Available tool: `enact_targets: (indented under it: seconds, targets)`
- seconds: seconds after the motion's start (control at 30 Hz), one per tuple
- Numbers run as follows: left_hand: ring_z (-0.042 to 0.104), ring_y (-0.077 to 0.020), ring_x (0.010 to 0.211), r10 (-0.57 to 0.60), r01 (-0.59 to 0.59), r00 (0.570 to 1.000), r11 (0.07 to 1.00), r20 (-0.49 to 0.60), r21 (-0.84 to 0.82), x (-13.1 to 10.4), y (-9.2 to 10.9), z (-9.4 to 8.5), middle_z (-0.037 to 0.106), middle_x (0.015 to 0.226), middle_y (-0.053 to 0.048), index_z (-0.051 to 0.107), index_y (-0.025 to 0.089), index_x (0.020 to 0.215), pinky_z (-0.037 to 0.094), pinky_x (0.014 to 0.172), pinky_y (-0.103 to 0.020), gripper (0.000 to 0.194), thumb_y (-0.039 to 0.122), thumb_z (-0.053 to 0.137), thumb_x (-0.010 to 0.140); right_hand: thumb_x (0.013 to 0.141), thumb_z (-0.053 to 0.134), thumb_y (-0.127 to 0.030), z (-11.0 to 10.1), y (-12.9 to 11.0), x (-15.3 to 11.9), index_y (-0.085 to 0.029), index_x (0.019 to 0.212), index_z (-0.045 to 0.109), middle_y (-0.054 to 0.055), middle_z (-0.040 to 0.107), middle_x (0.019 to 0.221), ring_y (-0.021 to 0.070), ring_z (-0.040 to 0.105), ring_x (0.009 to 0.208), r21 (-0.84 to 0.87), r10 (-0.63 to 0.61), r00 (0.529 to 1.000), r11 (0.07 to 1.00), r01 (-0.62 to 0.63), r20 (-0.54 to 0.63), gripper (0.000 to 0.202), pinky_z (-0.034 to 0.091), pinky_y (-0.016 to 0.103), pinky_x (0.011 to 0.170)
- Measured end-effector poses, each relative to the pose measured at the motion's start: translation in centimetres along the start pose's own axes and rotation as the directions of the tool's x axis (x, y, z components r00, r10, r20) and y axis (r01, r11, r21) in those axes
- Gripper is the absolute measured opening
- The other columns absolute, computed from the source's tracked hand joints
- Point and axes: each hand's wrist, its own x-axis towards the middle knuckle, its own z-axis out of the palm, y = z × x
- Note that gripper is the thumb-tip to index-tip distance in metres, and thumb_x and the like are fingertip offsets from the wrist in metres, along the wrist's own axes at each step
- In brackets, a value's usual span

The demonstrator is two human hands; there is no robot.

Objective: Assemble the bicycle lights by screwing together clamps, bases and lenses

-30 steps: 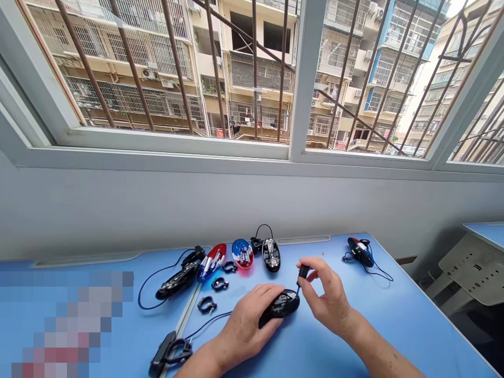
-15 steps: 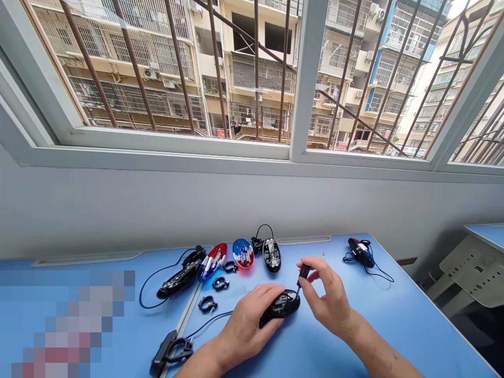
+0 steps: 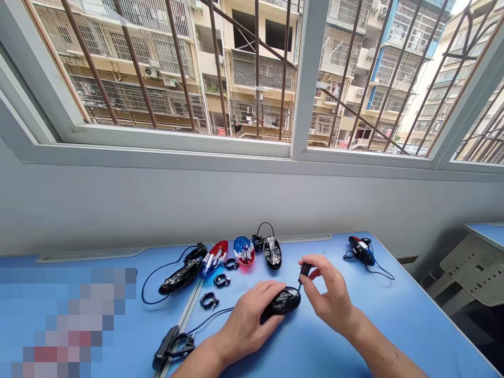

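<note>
My left hand (image 3: pixel 255 315) is closed around a black oval shell (image 3: pixel 286 301), holding it down on the blue table. From it a thin cable runs left to a black switch box with a ring clamp (image 3: pixel 181 345). My right hand (image 3: pixel 331 294) pinches a small screwdriver (image 3: pixel 305 269) by its short black handle. The screwdriver stands slightly tilted, its tip at the shell's right end. Whether a screw sits under the tip is too small to tell. Behind the hands lie a black open oval housing (image 3: pixel 272 253) and a red and blue oval piece (image 3: pixel 244 251).
Several black ring clamps (image 3: pixel 209 300) lie left of my hands. A red and blue shell (image 3: pixel 213 259) and a black cabled unit (image 3: pixel 181 276) sit farther left. Another cabled unit (image 3: pixel 361 251) rests at the back right. A barred window (image 3: pixel 252 79) is beyond the wall.
Both hands keep nearly the same place and grip. The screwdriver handle has shifted very slightly, its tip still at the shell's right end. The whole view has moved a little.
</note>
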Motion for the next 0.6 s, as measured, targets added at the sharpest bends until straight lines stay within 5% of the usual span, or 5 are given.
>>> enact_targets:
  seconds: [0.6]
  targets:
    - [0.060, -0.0238, 0.101, -0.013, 0.013, 1.000, 1.000, 0.000, -0.011, 0.01, 0.04, -0.04, 0.064, 0.115, -0.007, 0.051, 0.024, 0.122, 0.050, 0.089, -0.036, 0.049, 0.014, 0.058, 0.074, 0.084, 0.049, -0.006, -0.02, -0.05, 0.11, -0.023, 0.119, 0.048, 0.007, 0.065, 0.094, 0.0162, 0.061, 0.078, -0.026, 0.009, 1.000, 1.000, -0.009, -0.014, 0.038, 0.055, 0.027, 0.056]
